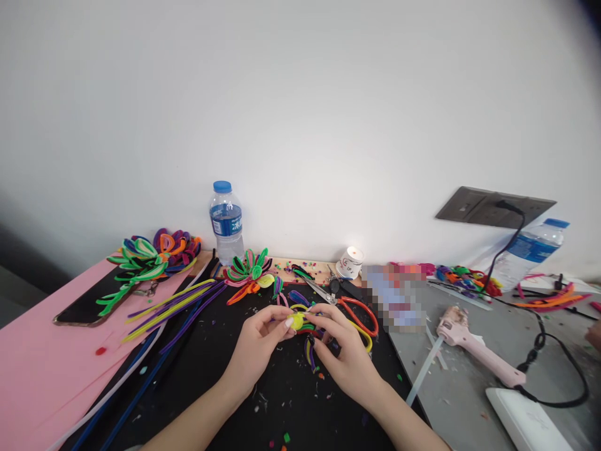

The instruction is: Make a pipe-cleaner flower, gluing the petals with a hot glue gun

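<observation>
At six o'clock, the left hand [257,338] pinches a yellow pipe-cleaner coil [295,321] beside the right hand [345,351], whose hold is unclear; light pressure should avoid flattening the coil.

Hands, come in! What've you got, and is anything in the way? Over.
Left grip pinching yellow fuzzy piece. Right grip close beside it. Scissors just beyond, maybe in the way.
</observation>
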`<state>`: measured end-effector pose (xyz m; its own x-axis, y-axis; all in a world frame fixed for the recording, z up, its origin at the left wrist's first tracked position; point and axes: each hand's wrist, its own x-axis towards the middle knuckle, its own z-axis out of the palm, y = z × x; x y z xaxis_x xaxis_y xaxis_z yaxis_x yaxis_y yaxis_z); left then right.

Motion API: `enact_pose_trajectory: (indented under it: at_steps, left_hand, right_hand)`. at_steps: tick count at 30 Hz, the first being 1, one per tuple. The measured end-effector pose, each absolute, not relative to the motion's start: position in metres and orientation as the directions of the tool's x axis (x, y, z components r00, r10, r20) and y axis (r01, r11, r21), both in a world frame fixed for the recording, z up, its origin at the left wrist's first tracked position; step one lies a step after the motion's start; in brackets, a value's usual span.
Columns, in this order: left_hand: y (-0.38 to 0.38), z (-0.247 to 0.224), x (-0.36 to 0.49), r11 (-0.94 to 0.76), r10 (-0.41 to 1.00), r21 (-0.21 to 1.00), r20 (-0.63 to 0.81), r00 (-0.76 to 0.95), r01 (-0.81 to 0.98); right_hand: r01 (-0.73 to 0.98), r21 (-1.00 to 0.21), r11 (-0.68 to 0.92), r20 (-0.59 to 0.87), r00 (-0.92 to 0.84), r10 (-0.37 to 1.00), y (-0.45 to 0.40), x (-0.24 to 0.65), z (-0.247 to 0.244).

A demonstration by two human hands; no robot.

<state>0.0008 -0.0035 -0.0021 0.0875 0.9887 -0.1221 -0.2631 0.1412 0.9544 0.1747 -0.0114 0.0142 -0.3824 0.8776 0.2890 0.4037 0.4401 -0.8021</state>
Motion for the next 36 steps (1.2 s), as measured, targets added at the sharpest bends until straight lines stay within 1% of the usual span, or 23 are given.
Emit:
enact_pose_trajectory:
  at_steps: [9, 19, 23, 36]
  left_hand:
    - [-0.0042, -0.0023, 0.0007, 0.087, 0.995, 0.972, -0.075, 0.064, -0.216]
    - [-0.0036, -0.0035, 0.001, 0.009, 0.997, 0.992, 0.001, 0.074, -0.129]
    - [-0.0053, -0.0034, 0.0015, -0.009, 0.996, 0.993, 0.02, 0.089, -0.119]
    - [-0.0066, -0.0006, 0.0029, -0.011, 0.993, 0.995, 0.022, 0.115, -0.099]
  right_hand:
    - [0.32, -0.889, 0.328, 0.208, -0.356, 0.911, -0.0118, 0.1732, 0.0146]
    - [0.251, -0.939, 0.235, 0.137, -0.354, 0.925, -0.0109, 0.1723, 0.0152]
    - [0.264, -0.936, 0.232, 0.129, -0.357, 0.925, -0.0104, 0.1723, 0.0153]
    - [0.325, -0.899, 0.294, 0.175, -0.348, 0.921, -0.0109, 0.1726, 0.0168]
